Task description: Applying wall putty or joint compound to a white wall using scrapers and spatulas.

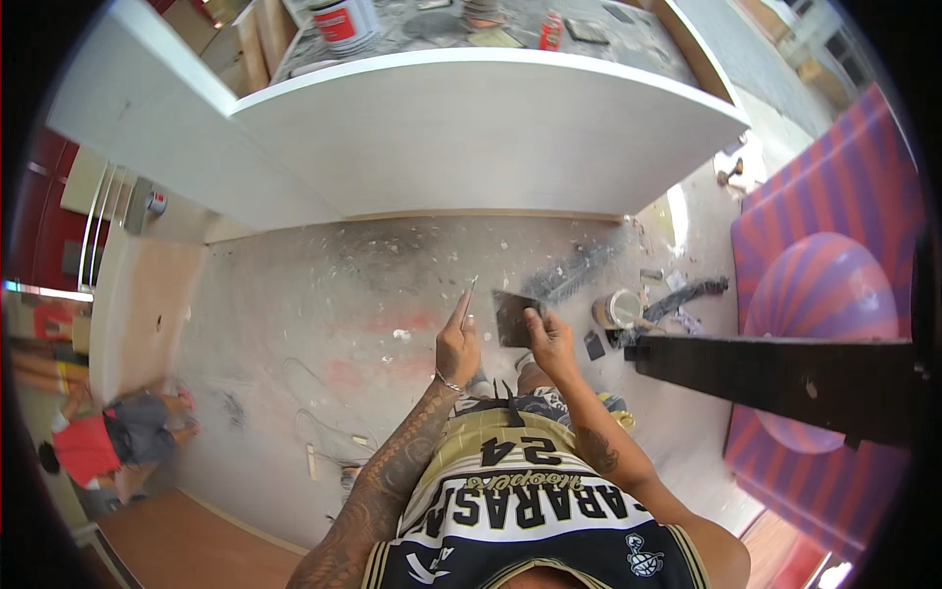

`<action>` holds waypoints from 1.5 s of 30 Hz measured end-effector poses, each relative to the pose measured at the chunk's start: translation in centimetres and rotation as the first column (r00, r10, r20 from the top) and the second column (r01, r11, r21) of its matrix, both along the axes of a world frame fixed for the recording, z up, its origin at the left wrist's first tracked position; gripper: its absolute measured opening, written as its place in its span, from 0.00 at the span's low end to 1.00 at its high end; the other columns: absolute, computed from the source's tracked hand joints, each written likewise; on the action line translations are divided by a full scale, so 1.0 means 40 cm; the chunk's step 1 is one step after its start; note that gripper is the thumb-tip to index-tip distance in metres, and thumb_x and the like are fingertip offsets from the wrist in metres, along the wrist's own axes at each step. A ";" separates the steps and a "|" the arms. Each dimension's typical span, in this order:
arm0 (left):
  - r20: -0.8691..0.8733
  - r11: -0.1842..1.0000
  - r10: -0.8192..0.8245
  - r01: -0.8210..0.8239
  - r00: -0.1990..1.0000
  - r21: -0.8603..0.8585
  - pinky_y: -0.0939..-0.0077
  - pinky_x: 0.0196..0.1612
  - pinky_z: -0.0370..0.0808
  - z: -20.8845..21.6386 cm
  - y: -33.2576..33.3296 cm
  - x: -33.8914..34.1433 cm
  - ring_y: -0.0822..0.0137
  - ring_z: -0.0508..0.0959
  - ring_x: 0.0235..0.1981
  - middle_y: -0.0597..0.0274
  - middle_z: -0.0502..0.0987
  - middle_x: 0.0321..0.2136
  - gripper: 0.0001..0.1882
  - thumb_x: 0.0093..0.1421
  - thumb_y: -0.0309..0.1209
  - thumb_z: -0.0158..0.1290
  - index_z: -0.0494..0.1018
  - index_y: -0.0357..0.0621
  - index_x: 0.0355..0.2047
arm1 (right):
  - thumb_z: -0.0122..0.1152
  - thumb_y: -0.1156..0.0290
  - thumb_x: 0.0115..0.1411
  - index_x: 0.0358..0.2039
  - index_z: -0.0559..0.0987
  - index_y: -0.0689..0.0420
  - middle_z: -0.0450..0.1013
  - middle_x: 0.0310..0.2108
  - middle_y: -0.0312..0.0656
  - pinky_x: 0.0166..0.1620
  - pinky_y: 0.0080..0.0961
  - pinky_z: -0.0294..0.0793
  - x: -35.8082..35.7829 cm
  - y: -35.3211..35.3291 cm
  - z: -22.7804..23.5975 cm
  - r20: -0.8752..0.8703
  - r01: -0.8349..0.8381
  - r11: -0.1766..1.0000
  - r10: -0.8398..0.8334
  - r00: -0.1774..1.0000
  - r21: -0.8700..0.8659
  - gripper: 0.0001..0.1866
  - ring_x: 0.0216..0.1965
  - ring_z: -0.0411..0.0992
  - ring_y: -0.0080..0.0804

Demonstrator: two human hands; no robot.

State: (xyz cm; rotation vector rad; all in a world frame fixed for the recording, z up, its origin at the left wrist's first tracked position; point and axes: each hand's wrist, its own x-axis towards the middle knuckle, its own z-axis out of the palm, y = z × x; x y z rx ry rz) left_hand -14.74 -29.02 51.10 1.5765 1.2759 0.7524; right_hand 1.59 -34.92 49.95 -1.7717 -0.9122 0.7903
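My left hand [457, 351] is closed on a thin tool [472, 294] seen nearly edge-on, its tip pointing up and away from me; its exact kind is unclear. To the right, my right hand [552, 346] grips a dark, flat, squarish plate [512, 320] by its right edge, thumb on top. A small gap separates the plate from the thin tool. Both hands are held in front of my waist, above the dusty floor [285, 285].
A white cabinet panel [481, 137] stands ahead; a can [343, 25] sits inside its frame. An open bucket [618, 310] is on the floor at right, near a dark beam [785, 378] and purple striped board [824, 206]. Another person [123, 437] crouches at far left.
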 end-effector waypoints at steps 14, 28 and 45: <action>0.198 0.957 0.087 -0.138 0.976 0.257 0.68 0.48 0.72 0.010 0.008 -0.125 0.56 0.76 0.49 0.43 0.74 0.48 0.20 0.64 0.26 0.43 0.66 0.41 0.57 | 0.55 0.68 0.62 0.31 0.76 0.65 0.71 0.21 0.41 0.30 0.25 0.66 -0.131 0.112 0.134 0.187 -0.209 0.977 0.197 0.962 0.047 0.11 0.26 0.62 0.21; 0.326 0.922 0.368 -0.386 0.871 -0.010 0.72 0.37 0.73 -0.012 0.131 -0.206 0.68 0.76 0.30 0.47 0.79 0.39 0.19 0.64 0.30 0.46 0.69 0.45 0.55 | 0.53 0.69 0.61 0.28 0.76 0.66 0.66 0.17 0.33 0.27 0.29 0.66 -0.144 0.130 0.104 0.185 -0.525 0.847 0.532 0.827 -0.087 0.11 0.24 0.62 0.21; 0.591 0.486 0.789 0.761 -0.169 -0.430 0.85 0.21 0.74 -0.024 0.100 -0.301 0.74 0.75 0.22 0.64 0.72 0.23 0.08 0.63 0.31 0.49 0.73 0.39 0.34 | 0.55 0.88 0.44 0.48 0.73 0.62 0.74 0.42 0.51 0.44 0.32 0.72 -0.170 0.023 0.285 0.594 -0.579 0.705 0.276 0.755 0.408 0.26 0.40 0.74 0.43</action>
